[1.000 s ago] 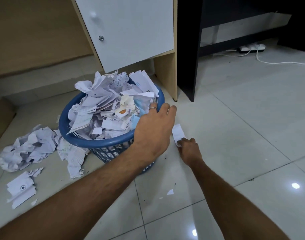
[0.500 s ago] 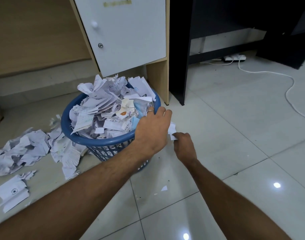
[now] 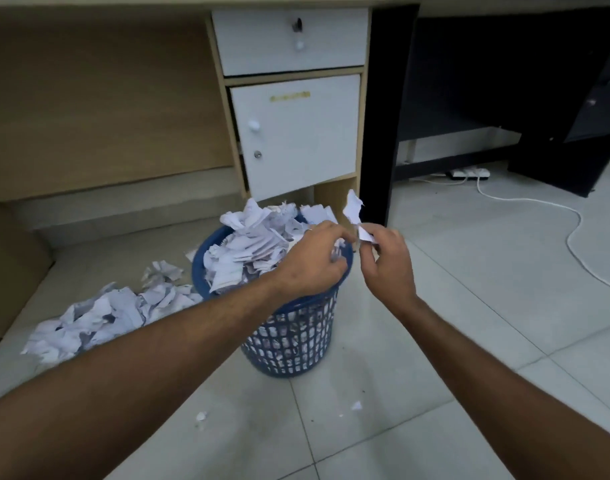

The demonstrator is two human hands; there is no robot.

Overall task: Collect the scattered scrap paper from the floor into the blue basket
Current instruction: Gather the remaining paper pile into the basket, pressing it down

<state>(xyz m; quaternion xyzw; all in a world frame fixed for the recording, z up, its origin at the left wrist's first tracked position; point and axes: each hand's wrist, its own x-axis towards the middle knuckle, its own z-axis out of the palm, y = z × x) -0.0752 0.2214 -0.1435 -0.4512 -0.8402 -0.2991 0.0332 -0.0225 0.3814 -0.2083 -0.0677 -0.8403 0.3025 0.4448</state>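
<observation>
The blue basket [image 3: 289,344] stands on the tiled floor, heaped with crumpled white scrap paper [image 3: 251,244]. My right hand [image 3: 386,261] is raised just right of the basket's rim, pinching a small white paper scrap [image 3: 353,209] that sticks up above my fingers. My left hand [image 3: 310,261] hovers over the basket's right rim, its fingertips touching the same scrap; whether it grips the scrap I cannot tell. A loose pile of scrap paper [image 3: 102,317] lies on the floor left of the basket. Two tiny bits [image 3: 356,406] lie in front of it.
A wooden desk with a white drawer and cabinet door [image 3: 296,133] stands right behind the basket. A black desk panel [image 3: 386,116] is beside it. A white power strip [image 3: 469,173] and its cable [image 3: 573,237] lie on the floor at right.
My right hand has lifted the scrap from the floor up to basket-rim height. My left hand rose off the rim to meet it. The view pulled back and up.
</observation>
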